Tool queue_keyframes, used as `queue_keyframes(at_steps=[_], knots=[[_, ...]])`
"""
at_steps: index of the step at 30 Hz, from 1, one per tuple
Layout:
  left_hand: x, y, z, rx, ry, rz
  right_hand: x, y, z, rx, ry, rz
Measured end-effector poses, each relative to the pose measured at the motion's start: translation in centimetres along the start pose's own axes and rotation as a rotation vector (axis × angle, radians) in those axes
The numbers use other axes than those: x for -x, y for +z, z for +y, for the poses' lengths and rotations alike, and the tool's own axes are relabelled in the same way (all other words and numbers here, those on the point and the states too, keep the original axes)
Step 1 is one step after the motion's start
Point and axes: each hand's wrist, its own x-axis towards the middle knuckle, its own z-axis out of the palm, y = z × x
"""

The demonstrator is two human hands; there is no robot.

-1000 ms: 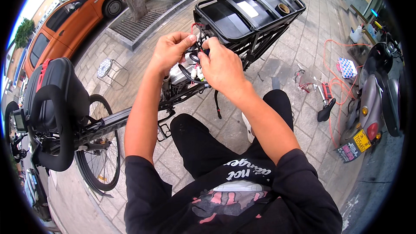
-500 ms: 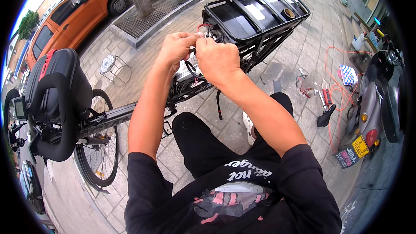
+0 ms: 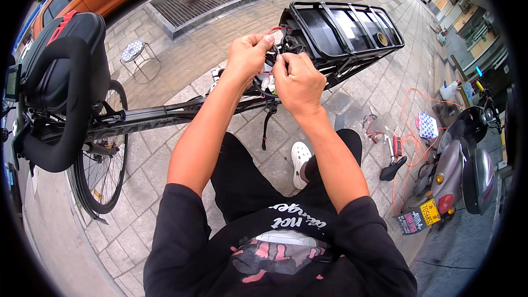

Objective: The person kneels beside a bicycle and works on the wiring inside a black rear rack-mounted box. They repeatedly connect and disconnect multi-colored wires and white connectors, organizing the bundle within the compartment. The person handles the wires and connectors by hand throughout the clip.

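An electric bicycle stands across in front of me, its dark frame [image 3: 159, 115] running to the left and its black rear rack [image 3: 352, 28] at the far right. In the gap ahead of the rack is a bundle of thin wires, with a red wire [image 3: 278, 28] and white plug connectors [image 3: 268, 83]. My left hand [image 3: 247, 58] pinches a black wire between thumb and forefinger. Just right of it and slightly lower, my right hand [image 3: 300, 82] is closed on a black wire too. The fingers partly hide the wire ends. A loose black cable [image 3: 267, 124] hangs below the frame.
A black case [image 3: 77, 55] sits at the bike's left end. A small round stool [image 3: 132, 50] stands beyond the frame. To the right, a bicycle saddle [image 3: 392, 169], an orange cord [image 3: 407, 110] and a box [image 3: 428, 125] lie on the paving near a parked scooter [image 3: 448, 170].
My hands have moved slightly apart, uncovering wires and white connectors between them. The view has shifted, so the bike and the scooter sit differently in the picture.
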Motion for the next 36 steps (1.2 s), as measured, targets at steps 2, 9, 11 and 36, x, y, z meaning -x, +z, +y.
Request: queue_keyframes(at_steps=[2,9,11,36], knots=[[0.5,-0.2,0.0,0.05,-0.002,-0.01,-0.3,0.1,0.1,0.029,0.02,0.009],[0.0,-0.8,-0.1,0.113,0.01,-0.074,-2.3,0.6,-0.9,0.332,0.036,-0.129],[-0.1,-0.7,0.2,0.111,0.016,-0.081,-2.8,0.6,-0.8,0.378,-0.008,-0.178],[-1.4,-2.1,-0.7,0.035,-0.023,-0.227,-4.3,-1.7,-1.4,0.035,0.514,-0.52]])
